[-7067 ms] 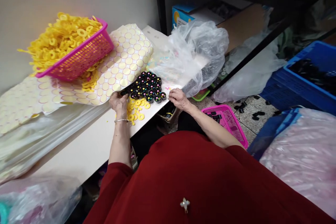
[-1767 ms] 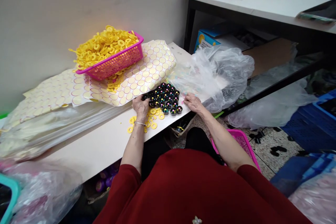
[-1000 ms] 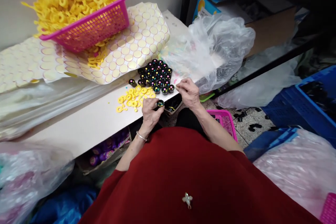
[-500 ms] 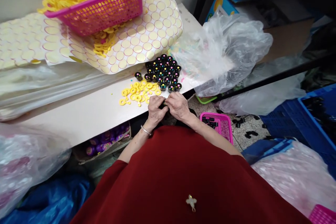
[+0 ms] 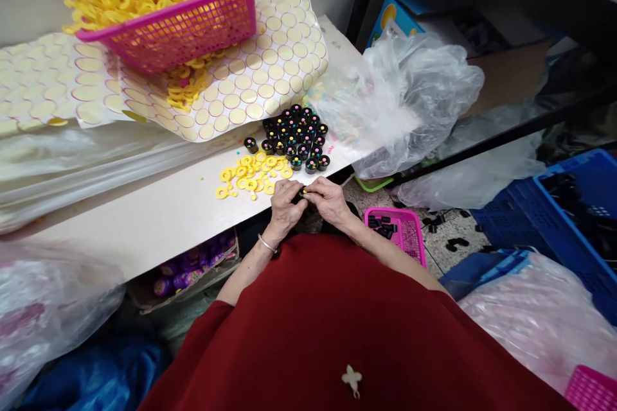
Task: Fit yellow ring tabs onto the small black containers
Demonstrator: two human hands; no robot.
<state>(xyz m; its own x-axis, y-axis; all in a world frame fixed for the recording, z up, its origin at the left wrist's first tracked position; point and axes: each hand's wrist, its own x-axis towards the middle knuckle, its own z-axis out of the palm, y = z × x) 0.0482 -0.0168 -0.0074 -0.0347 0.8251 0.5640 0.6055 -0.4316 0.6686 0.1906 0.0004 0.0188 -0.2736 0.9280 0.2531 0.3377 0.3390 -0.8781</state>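
My left hand [image 5: 284, 204] and my right hand [image 5: 330, 198] meet at the front edge of the white table [image 5: 144, 218], fingers pinched together round a small black cap [image 5: 303, 192] that barely shows between them. Just beyond them lies a cluster of black caps with coloured centres [image 5: 297, 138], with one cap [image 5: 250, 144] standing apart on the left. A scatter of yellow rings [image 5: 250, 174] lies left of my hands.
A pink basket [image 5: 183, 26] heaped with yellow rings sits on sticker sheets [image 5: 270, 77] at the back. A clear plastic bag [image 5: 409, 96] lies to the right. On the floor are a small pink basket [image 5: 400, 231] and a blue crate [image 5: 554, 205].
My left hand picked one black cap from the cluster and brought it to the table's edge. My right hand came over from the bag and joined it on the cap.
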